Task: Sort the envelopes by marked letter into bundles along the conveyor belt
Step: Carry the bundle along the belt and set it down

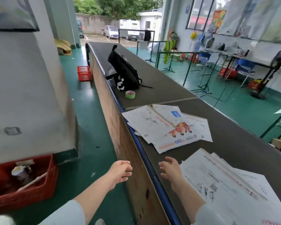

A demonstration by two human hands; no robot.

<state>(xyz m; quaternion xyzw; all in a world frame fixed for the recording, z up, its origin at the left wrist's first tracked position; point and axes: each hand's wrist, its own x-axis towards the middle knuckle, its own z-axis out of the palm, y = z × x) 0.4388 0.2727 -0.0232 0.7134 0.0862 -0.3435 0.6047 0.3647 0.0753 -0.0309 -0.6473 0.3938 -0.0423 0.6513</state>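
A long dark grey conveyor belt (234, 127), with a blue metal rail (152, 169) along its left edge and a brown wooden side panel (113, 120) below that, runs from the near right towards a far open doorway. Two piles of white paper envelopes lie on it. The near bundle (225, 184), a loose stack of printed white envelopes with red stripes, lies at the near right with its sheets fanned and overlapping. The far bundle (165, 127), well apart from it further along the belt, is an untidy spread of white envelopes, one with a blue label and one with an orange picture; its left corner reaches over the blue rail. The markings on the envelopes are too blurred to read. The left hand (120, 171) hangs over the green floor (91, 127) by the side panel, fingers loosely curled, holding nothing. The right hand (169, 169) is over the belt just inside the rail, fingers relaxed and slightly spread, also holding nothing. It is just beside the left edge of the near bundle, and I cannot tell whether it touches the paper. Beyond the far bundle a roll of green tape (130, 94) lies flat on the belt, with a black fabric backpack (125, 72) just behind it. A red plastic crate (23, 181) stands on the floor at the near left, and a smaller red crate (83, 73) stands far off beside the side panel.
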